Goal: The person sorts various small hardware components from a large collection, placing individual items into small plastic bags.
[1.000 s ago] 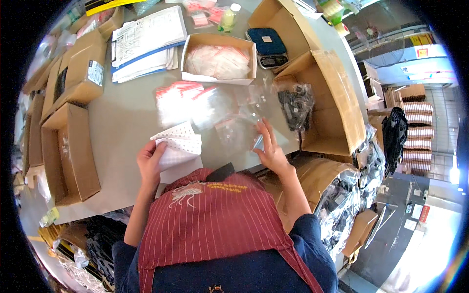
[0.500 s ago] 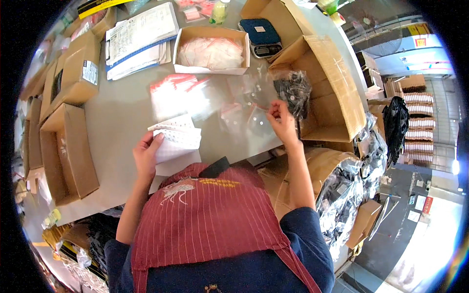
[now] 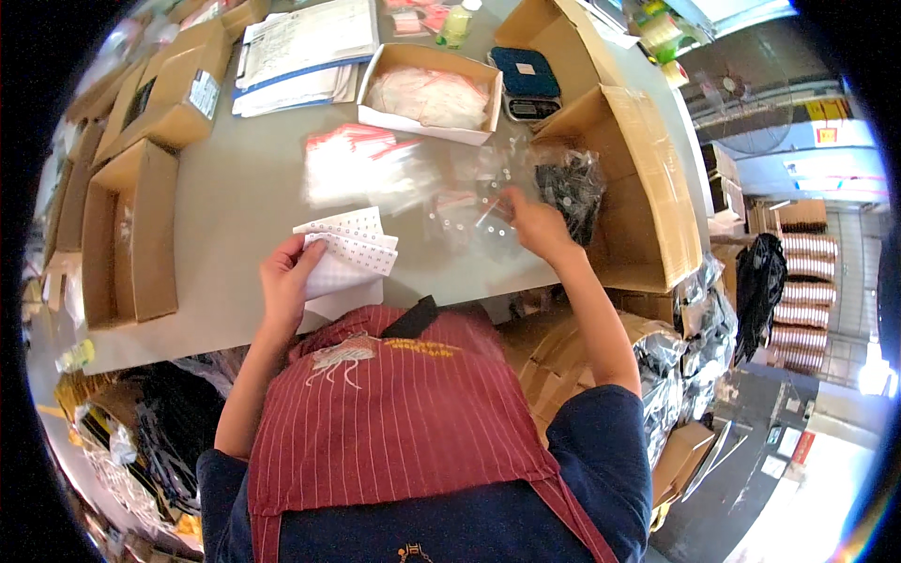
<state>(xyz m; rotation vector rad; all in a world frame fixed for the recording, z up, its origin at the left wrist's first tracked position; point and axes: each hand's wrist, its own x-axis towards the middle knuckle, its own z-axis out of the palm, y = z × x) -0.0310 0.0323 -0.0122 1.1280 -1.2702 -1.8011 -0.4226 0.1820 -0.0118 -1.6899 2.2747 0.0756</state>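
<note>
My left hand (image 3: 286, 274) grips several white label sheets (image 3: 355, 251) printed with rows of small marks, thumb on top and the sheets fanned a little. Over on the right, my right hand (image 3: 546, 228) is over small clear zip bags (image 3: 447, 223) bearing little white round dots. Motion smears its fingers, so whether they pinch a bag does not show. A stack of clear bags with red edges (image 3: 361, 167) lies beyond the sheets, bright with glare. Just right of my right hand is a clear bag of black items (image 3: 571, 188).
Behind the stack, a white box (image 3: 432, 129) holds more red-edged bags. A clipboard with papers (image 3: 305, 52), a bottle (image 3: 458, 23) and a small scale (image 3: 527, 80) stand farther back. Open cardboard boxes flank the table, one at left (image 3: 155, 235), one at right (image 3: 657, 188).
My view has shifted slightly. The label sheets in my left hand are fanned wider, their print turned up. My right hand, earlier pinching a bag's red edge, is now blurred by motion.
</note>
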